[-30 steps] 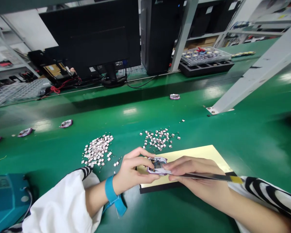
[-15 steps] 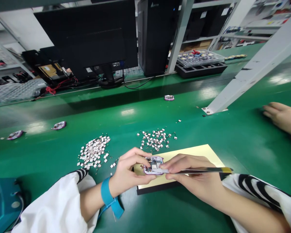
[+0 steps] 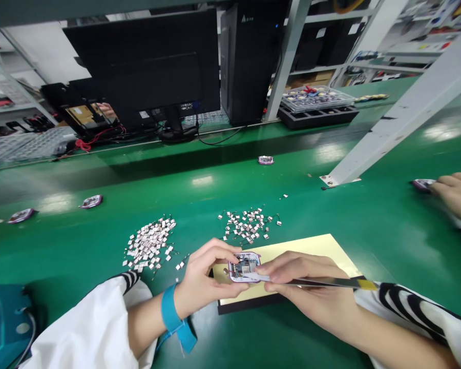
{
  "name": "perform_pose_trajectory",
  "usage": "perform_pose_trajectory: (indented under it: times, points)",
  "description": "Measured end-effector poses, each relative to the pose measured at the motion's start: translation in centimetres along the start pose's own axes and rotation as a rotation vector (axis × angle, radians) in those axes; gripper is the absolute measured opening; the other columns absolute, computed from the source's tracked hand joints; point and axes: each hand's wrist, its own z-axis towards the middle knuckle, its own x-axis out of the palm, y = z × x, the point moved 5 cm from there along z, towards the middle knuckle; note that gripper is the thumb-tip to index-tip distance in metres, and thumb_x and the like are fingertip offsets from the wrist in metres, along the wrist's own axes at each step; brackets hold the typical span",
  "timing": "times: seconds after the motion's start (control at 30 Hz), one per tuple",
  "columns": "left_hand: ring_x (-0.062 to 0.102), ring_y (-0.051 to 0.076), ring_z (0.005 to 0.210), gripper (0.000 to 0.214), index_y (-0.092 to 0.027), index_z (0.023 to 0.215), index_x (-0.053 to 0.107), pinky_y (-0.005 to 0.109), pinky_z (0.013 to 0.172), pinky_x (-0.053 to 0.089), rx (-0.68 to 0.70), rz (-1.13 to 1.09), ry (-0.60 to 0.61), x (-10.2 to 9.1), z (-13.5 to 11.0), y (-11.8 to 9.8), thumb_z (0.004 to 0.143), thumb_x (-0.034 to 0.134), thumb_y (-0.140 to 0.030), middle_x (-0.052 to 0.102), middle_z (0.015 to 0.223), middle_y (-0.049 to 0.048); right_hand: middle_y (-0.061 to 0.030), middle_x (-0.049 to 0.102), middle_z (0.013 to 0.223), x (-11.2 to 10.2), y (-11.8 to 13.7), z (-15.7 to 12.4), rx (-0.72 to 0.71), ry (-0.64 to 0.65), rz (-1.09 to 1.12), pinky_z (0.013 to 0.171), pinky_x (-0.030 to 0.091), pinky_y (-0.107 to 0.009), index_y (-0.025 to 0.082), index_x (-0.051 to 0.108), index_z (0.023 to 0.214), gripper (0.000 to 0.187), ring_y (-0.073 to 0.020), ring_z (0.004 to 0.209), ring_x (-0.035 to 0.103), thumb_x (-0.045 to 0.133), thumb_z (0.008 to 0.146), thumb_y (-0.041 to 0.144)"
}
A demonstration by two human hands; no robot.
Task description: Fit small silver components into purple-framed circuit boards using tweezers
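Green tabletop (image 3: 253, 338) runs beneath both arms. Left grip (image 3: 211, 271) pinches a small uncased device (image 3: 245, 266) by its rim; right grip (image 3: 311, 284) is closed around metal tweezers (image 3: 326, 282), whose pale tip reaches over the device's near edge. Should the tweezers slip or press too hard, they could scratch the exposed board; a loose left pinch might let the device tilt. It lies at the left fingertips, close before the right ones, above a yellow pad (image 3: 311, 247). Beyond the left grip sits a heap of small white parts (image 3: 150, 242); well right of the right grip, a co-worker's hand (image 3: 459, 195) meets another device (image 3: 422, 184).
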Motion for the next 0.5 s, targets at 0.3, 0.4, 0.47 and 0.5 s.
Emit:
perform_pose_trajectory:
  times: [0.3, 0.4, 0.47, 0.5]
  points:
    - [0.06, 0.016, 0.08, 0.027, -0.017, 0.086, 0.056, 0.025, 0.068, 0.051, 0.085, 0.197, -0.01, -0.16, -0.42, -0.69, 0.065, 0.072, -0.02, 0.061, 0.09, 0.0077, -0.0032, 0.067, 0.079, -0.04, -0.28, -0.04, -0.028, -0.032, -0.015, 0.066, 0.055, -0.021, 0.019, 0.064, 0.079, 0.021, -0.0143, 0.072, 0.064, 0.067, 0.069, 0.002]
    - [0.06, 0.016, 0.08, 0.022, -0.017, 0.085, 0.056, 0.025, 0.067, 0.052, 0.065, 0.288, -0.014, -0.36, -0.46, -0.84, 0.067, 0.07, -0.019, 0.061, 0.09, 0.0073, -0.0037, 0.067, 0.077, 0.51, -0.38, 0.27, -0.074, -0.046, -0.004, 0.067, 0.054, -0.019, 0.018, 0.064, 0.079, 0.019, -0.0137, 0.072, 0.064, 0.067, 0.069, 0.002]
    - [0.061, 0.016, 0.078, 0.014, -0.017, 0.08, 0.058, 0.024, 0.064, 0.052, 0.041, 0.328, -0.017, -0.56, -0.45, -0.78, 0.07, 0.067, -0.019, 0.061, 0.09, 0.0075, -0.0038, 0.066, 0.075, 0.81, -0.31, 0.59, -0.083, -0.074, 0.003, 0.067, 0.053, -0.02, 0.017, 0.063, 0.077, 0.015, -0.0135, 0.072, 0.064, 0.067, 0.07, 0.004]
    - [0.061, 0.016, 0.078, 0.01, -0.017, 0.078, 0.058, 0.024, 0.063, 0.052, 0.036, 0.339, -0.017, -0.65, -0.42, -0.72, 0.072, 0.066, -0.02, 0.061, 0.089, 0.0077, -0.0039, 0.066, 0.074, 0.86, -0.13, 0.76, -0.09, -0.093, 0.002, 0.067, 0.053, -0.02, 0.017, 0.063, 0.076, 0.014, -0.0133, 0.071, 0.064, 0.067, 0.071, 0.005]
